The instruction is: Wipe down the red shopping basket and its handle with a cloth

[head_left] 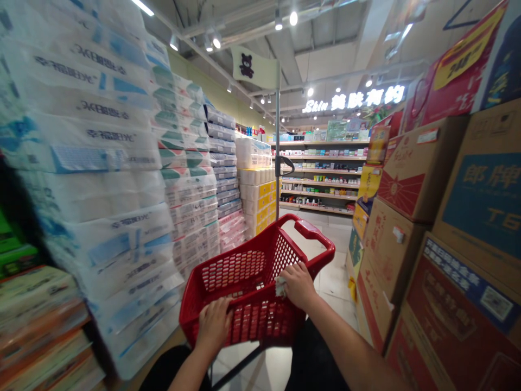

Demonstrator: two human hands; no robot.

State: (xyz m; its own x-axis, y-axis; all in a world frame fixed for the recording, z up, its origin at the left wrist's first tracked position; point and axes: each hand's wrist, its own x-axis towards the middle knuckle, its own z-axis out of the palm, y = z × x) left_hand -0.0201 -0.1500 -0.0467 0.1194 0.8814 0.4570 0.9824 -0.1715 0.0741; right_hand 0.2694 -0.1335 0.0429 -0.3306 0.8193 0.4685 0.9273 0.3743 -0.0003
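Red plastic shopping cart [254, 326] right before us, in the aisle between tissue packs [118, 127] and cardboard cartons [402, 250]; our left hand [214, 324] grips the near rim [254, 295], towards its left end; our right hand [300, 286] clutches a crumpled pale cloth [280, 287] at that rim, nearer the handle [308, 229]; wiping, we'd judge, is the step in hand; next move calls for steady bracing, cloth against plastic.

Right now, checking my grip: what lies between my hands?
In the head view, the cart's rim, plus a pale wad at the right hand.
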